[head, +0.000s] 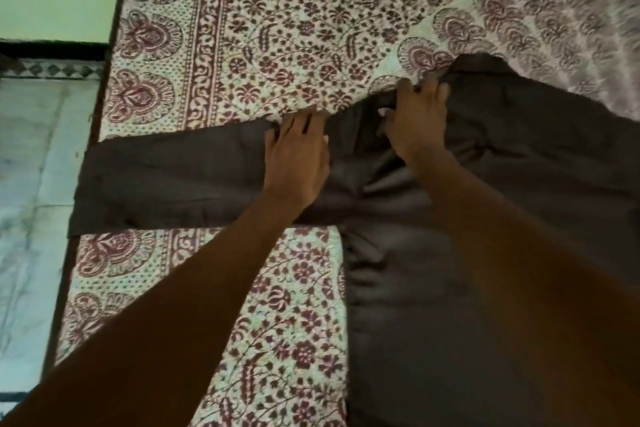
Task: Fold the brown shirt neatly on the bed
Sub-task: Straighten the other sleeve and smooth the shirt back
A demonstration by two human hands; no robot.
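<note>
I see one shirt (485, 184) spread on the bed (277, 28), one sleeve (166, 180) stretching left of my fingers. My left hand (296, 156) lies flat, fingers spread; my right hand (417, 121) pinches the shoulder seam.

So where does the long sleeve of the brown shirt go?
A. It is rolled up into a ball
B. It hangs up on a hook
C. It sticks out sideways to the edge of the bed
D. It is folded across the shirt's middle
C: the sleeve lies flat and straight across the floral bedsheet, reaching the bed's left edge, with the left hand resting on it near the shoulder.
</note>
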